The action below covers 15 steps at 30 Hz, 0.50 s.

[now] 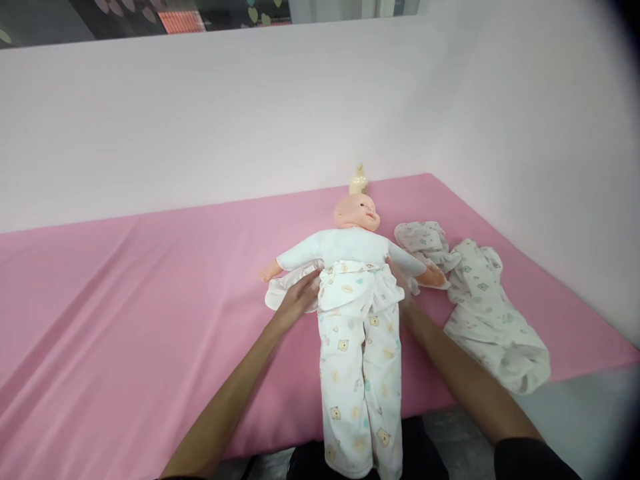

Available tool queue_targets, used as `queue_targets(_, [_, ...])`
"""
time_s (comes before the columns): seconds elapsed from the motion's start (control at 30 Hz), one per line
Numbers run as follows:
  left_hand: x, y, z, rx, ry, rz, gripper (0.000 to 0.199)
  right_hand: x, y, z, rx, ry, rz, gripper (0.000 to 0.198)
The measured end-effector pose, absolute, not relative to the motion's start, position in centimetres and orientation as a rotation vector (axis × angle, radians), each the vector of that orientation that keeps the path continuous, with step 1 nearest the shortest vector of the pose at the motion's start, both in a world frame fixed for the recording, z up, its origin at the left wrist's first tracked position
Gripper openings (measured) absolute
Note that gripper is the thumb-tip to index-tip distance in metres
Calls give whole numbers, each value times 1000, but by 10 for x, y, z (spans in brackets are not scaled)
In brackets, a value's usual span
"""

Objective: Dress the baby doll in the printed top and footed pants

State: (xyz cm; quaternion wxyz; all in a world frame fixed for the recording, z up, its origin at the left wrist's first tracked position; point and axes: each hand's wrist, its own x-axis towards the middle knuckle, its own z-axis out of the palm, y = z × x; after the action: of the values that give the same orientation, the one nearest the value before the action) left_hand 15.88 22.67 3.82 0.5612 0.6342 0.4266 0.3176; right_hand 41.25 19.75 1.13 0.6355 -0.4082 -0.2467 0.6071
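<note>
A baby doll [357,212] lies on its back, head turned to the right, in a white long-sleeved top [350,245]. White baby trousers [345,333] printed with bears cover its lower body, the waistband across its belly and the legs hanging past the table's front edge. My left hand [300,293] is at the left side of the waist, fingers stretched out against the trousers, tips partly hidden. At the opposite side, my right hand [401,283] touches the trousers, most of its fingers hidden by the cloth. White fabric [283,288] spreads out beneath the doll.
A pink sheet [150,320] covers the table. On the right lie crumpled printed white baby clothes [493,313] and a smaller bundled white printed cloth [425,240]. A small cream-coloured object [359,180] stands behind the doll's head, near the white wall [225,127].
</note>
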Motion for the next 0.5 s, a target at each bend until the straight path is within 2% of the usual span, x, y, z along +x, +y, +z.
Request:
queue_targets(0.13, [142, 240, 18, 2066, 1433, 826, 50, 414, 200, 11, -839, -482, 1413, 22])
queue_targets(0.23, [144, 258, 10, 2309, 1835, 626, 56, 414, 199, 12, -813, -457, 1422, 18])
queue_targets(0.33, [143, 278, 13, 2226, 2050, 308, 54, 414, 198, 12, -826, -465, 1423, 19])
queue_targets(0.4, [138, 288, 17, 2101, 2050, 176, 45, 413, 198, 13, -848, -485, 1415, 22])
queue_targets(0.5, [122, 291, 27, 1911, 1971, 190, 31, 411, 197, 18, -920, -593, 1347, 32])
